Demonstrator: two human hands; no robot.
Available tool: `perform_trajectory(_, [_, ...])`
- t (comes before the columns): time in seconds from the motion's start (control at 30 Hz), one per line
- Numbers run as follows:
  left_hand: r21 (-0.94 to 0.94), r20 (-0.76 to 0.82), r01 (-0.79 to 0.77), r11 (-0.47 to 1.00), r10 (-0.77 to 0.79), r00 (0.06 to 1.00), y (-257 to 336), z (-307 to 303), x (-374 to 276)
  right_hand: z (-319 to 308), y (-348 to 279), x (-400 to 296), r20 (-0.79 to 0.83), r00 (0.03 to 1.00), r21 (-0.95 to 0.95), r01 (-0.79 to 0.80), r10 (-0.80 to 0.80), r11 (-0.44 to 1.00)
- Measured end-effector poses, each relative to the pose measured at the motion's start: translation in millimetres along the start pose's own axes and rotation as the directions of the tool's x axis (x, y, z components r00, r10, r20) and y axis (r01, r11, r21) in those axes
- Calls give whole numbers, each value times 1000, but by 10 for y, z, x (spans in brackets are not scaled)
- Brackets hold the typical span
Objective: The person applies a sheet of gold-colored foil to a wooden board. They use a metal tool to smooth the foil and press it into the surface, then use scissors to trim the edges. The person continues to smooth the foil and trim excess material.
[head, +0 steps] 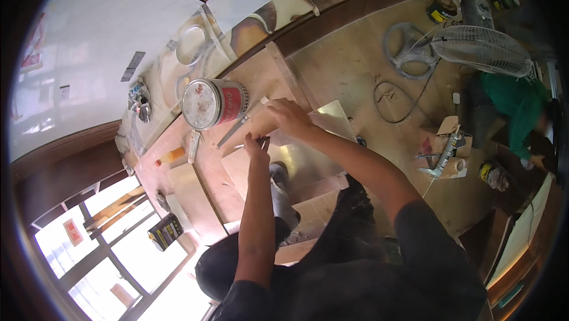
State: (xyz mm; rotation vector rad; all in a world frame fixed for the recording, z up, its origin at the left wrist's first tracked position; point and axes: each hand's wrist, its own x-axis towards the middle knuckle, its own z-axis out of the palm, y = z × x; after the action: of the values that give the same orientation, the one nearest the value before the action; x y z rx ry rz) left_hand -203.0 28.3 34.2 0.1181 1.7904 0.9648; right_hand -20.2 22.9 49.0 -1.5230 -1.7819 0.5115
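My left hand is closed around a small dark tool; a thin tip shows on its left side, but its kind is unclear. Farther forward, my right hand is bent over a brown sheet, its fingertips near a small pale piece. What its fingers grip is hidden. A long flat grey metal tool lies left of my hands, beside a paint-stained can with a red label. A shiny panel lies below my right forearm. My foot shows between my arms.
An orange bottle and a white tube lie at left. On the floor at right are a pedestal fan, a cable loop and a caulking gun on an opened carton. A person in green crouches at far right.
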Motion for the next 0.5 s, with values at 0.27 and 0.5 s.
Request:
perform_trajectory(0.27, [-194, -24, 100, 976, -107, 994, 351, -764, 877, 998, -22, 465, 291, 954, -420, 190, -67, 887])
perform_trajectory(0.5, [225, -276, -204, 953, 263, 925, 204, -462, 725, 592, 241, 461, 341, 940, -421, 161, -9, 892])
